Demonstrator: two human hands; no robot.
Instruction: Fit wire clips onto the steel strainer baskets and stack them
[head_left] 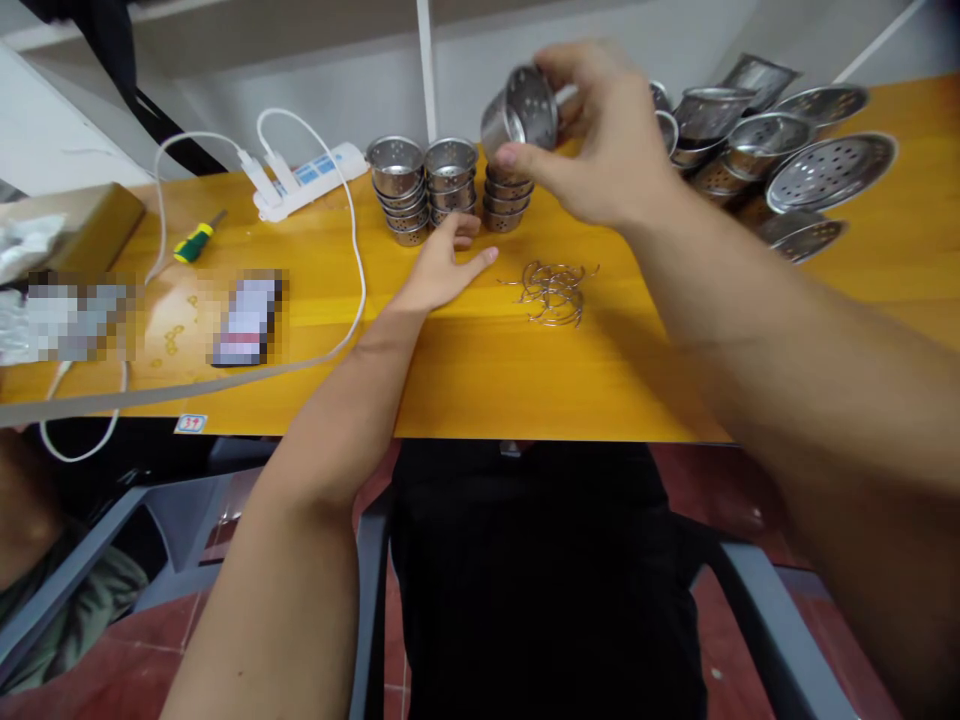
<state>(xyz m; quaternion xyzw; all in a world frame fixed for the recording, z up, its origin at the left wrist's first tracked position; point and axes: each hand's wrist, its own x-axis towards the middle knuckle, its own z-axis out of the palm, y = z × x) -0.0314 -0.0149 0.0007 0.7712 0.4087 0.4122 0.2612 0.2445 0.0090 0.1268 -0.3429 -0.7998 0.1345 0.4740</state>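
My right hand (600,135) grips a small perforated metal cup (517,115) by its side, tilted, just above the rightmost stack of like cups (506,205). Whether the held cup touches that stack I cannot tell. My left hand (448,262) rests low over the table with fingers apart and nothing in it, close to the middle stack of cups (451,165). Left of that stands another stack (396,170). A tangle of thin bent wires (553,293) lies on the table in front of the stacks.
Several larger perforated metal strainers (832,172) lie nested at the right, partly behind my forearm. A power strip (311,180) with white cables, a screwdriver (195,242), a phone (247,320) and a cardboard box (97,225) are on the left. Behind the table (480,380) rises a wall.
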